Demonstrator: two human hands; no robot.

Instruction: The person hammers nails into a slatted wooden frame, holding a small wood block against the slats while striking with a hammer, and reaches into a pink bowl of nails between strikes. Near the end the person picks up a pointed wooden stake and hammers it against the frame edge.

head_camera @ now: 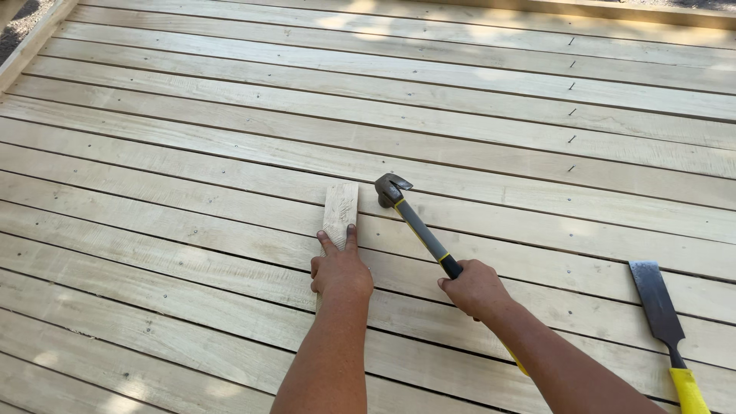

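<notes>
My left hand (340, 270) rests on the near end of a small pale wooden block (340, 207), two fingers stretched along it, pressing it flat on the deck boards (192, 153). My right hand (475, 289) grips the dark and yellow handle of a claw hammer (414, 222). The hammer's steel head (389, 188) sits just right of the block's far end, close to it, low over the boards.
A wide flat chisel with a yellow handle (661, 314) lies on the boards at the right. A raised timber edge (31, 42) runs along the far left, and another beam borders the top. Short dark pencil marks line several boards at upper right.
</notes>
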